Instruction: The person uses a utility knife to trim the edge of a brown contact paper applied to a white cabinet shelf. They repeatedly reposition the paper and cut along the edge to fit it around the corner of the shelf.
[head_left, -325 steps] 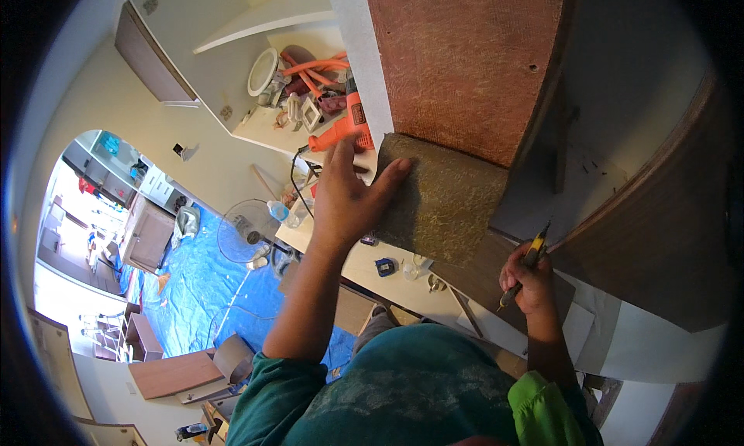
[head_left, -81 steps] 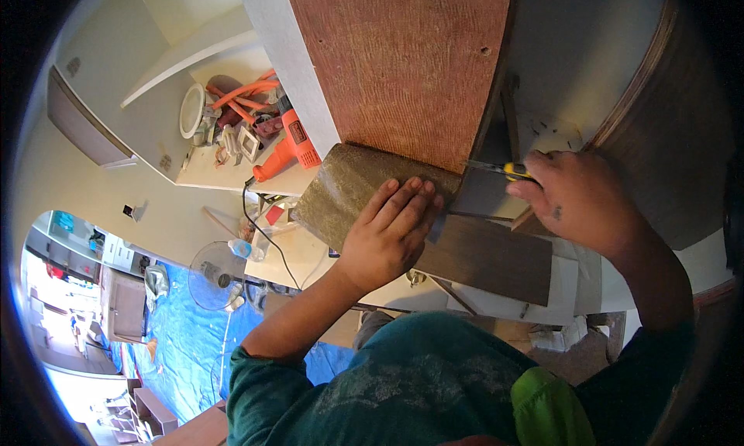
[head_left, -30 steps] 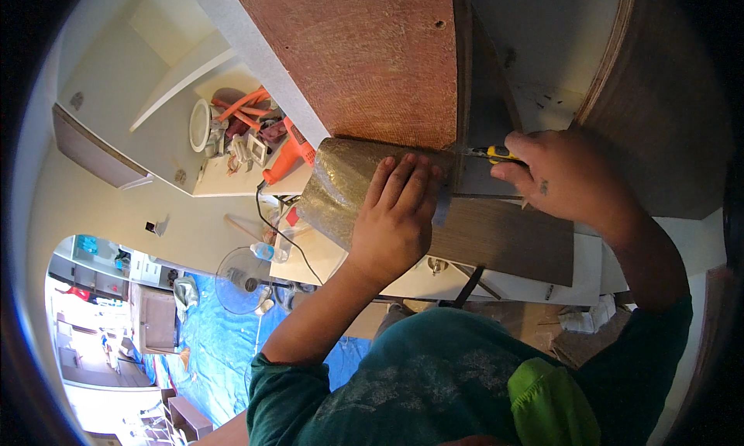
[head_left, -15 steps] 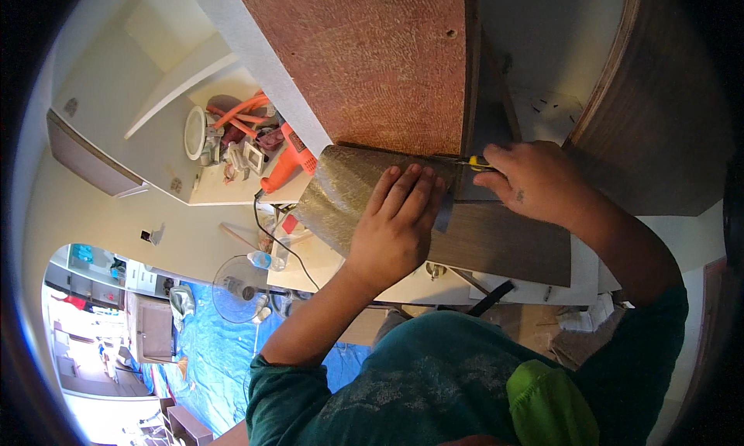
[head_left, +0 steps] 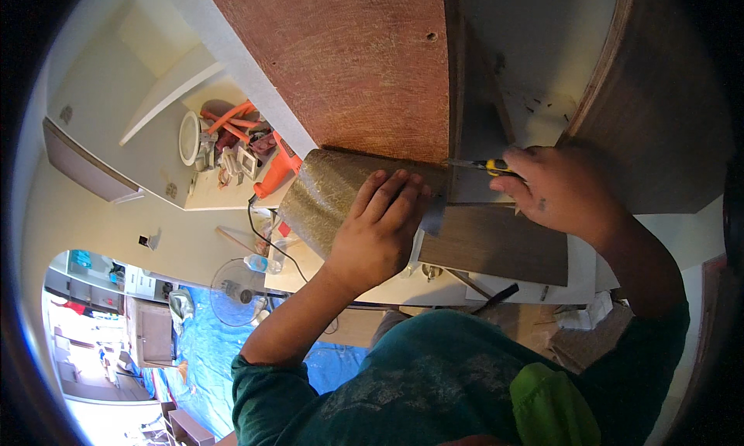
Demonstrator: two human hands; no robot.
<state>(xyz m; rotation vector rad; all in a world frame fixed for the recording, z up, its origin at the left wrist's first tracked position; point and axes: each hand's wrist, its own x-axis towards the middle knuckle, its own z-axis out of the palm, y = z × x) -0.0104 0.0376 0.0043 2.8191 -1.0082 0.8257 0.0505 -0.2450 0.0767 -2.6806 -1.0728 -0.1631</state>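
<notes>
My left hand [head_left: 373, 233] lies on a curved brown sheet [head_left: 325, 184], fingers stretched out near its right part and holding nothing. The sheet's far edge runs along the lower end of a reddish-brown wooden panel [head_left: 364, 66]. My right hand [head_left: 562, 186] is closed around a yellow and black utility knife [head_left: 496, 167]. Its thin blade points left, with the tip at the panel's lower right corner. I cannot tell whether the blade touches the sheet.
An orange heat gun [head_left: 279, 171] with a black cord lies left of the sheet, by a shelf of loose parts. A dark wood-grain board [head_left: 504, 248] lies below my right hand. Another wood-grain panel [head_left: 659, 113] stands at right. A fan [head_left: 240, 292] is at lower left.
My right hand has moved a little right with the knife, and more of the blade now shows. My left hand and the sheet appear slightly farther left, as the whole view has shifted.
</notes>
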